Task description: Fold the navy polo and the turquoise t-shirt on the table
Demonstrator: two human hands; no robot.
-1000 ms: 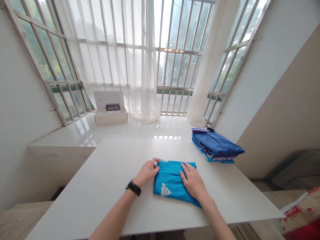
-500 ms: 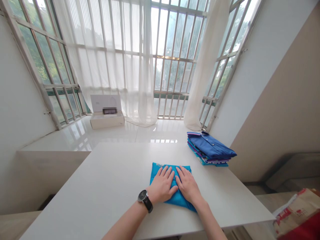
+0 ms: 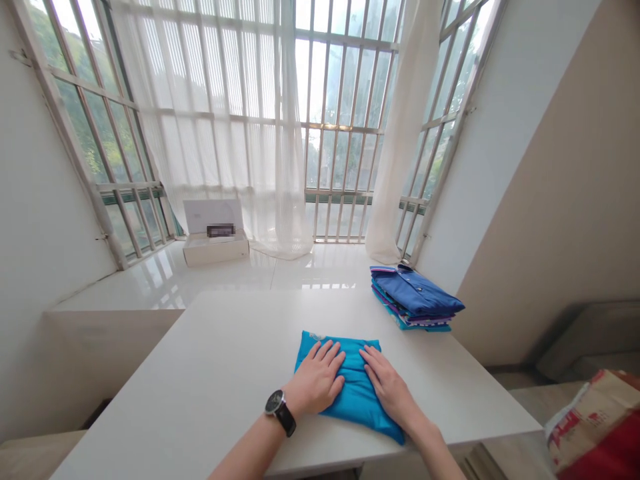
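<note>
A bright blue garment, folded into a flat rectangle [image 3: 357, 393], lies near the front of the white table [image 3: 215, 373]. Flat on its left half rests my left hand [image 3: 316, 379], fingers stretched out, with a black watch [image 3: 280, 410] on the wrist. My right hand [image 3: 387, 383] lies along the garment's right edge, its fingers extended and touching the cloth. Neither hand grips anything. Beyond my right hand, a stack of folded clothes [image 3: 415, 297] sits at the table's far right corner, a dark blue buttoned garment on top.
A white box with its lid raised [image 3: 216, 250] stands on the glossy windowsill [image 3: 280, 273] behind the table. White curtains [image 3: 275, 153] hang before the barred window. To the lower right is a tan and red bag [image 3: 595, 423], below a grey sofa [image 3: 590, 347].
My hands have moved apart on the blue garment, the left outward to the left and the right toward the right edge. More of its middle shows. The view has shifted slightly.
</note>
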